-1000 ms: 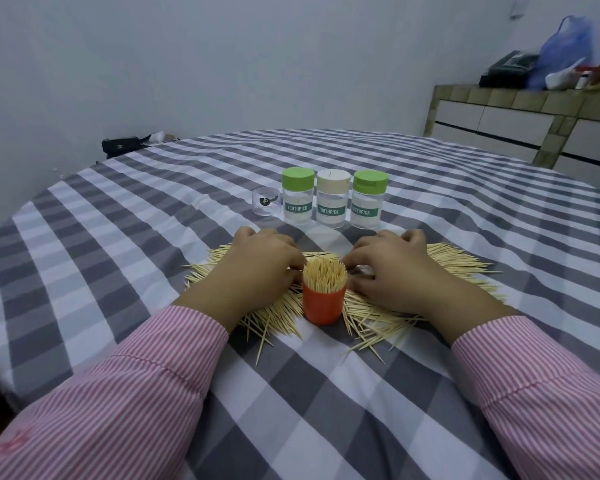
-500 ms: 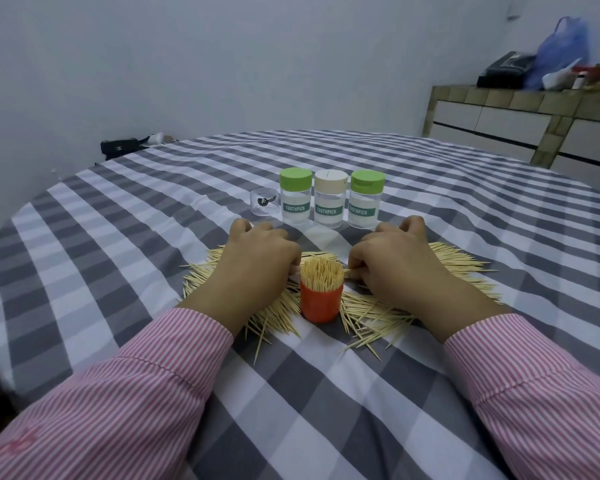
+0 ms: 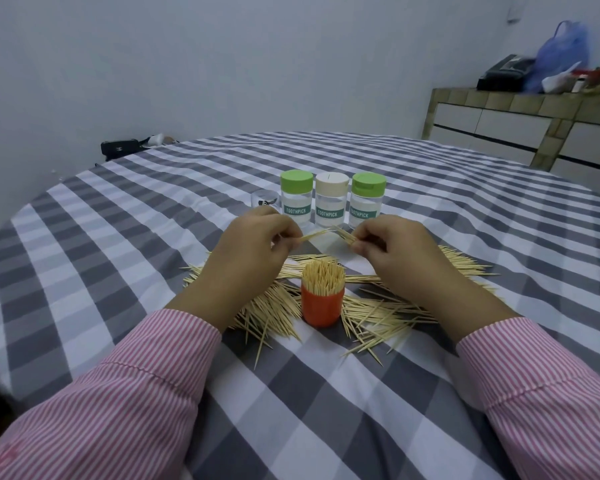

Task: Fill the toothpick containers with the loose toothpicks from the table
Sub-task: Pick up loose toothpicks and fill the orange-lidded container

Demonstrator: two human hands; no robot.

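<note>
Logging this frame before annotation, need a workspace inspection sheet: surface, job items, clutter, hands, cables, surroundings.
Surface: table under a grey-white checked cloth.
Job's things: orange container, packed with upright toothpicks; loose toothpicks heaped around it; three capped jars labelled TOOTHPICK behind.
Clutter: small clear glass beside the left jar.
Hands: left hand and right hand each pinch a small bundle of toothpicks above the heap.
Cables: nothing seen.
Surroundings: tiled counter with bags; black bag by the wall.
</note>
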